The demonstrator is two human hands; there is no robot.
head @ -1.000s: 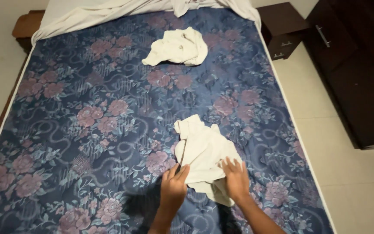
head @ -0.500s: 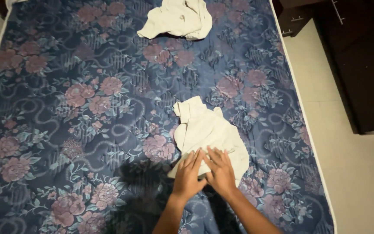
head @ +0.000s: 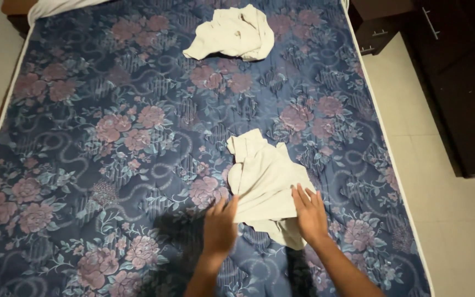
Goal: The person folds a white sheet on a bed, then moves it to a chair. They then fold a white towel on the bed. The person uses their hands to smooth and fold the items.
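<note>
Moderate, warm indoor light, fairly even across mattress (head: 111,137). Dark soft-edged shadow on mattress at lower centre, beneath and between left hand (head: 219,228) and right hand (head: 309,213). Cabinet (head: 468,82) at right nearly black, detail lost. No glare. Slight softness throughout; mild wide-angle bending at edges.

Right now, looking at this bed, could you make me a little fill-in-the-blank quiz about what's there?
1. Both hands, left hand and right hand, rest on the near cream ____.
2. The mattress is dark blue with pink ____.
3. A second cream cloth lies toward the ____ end of the bed.
4. Dark wooden furniture stands on the ____ side.

Missing words: cloth; flowers; far; right
</note>
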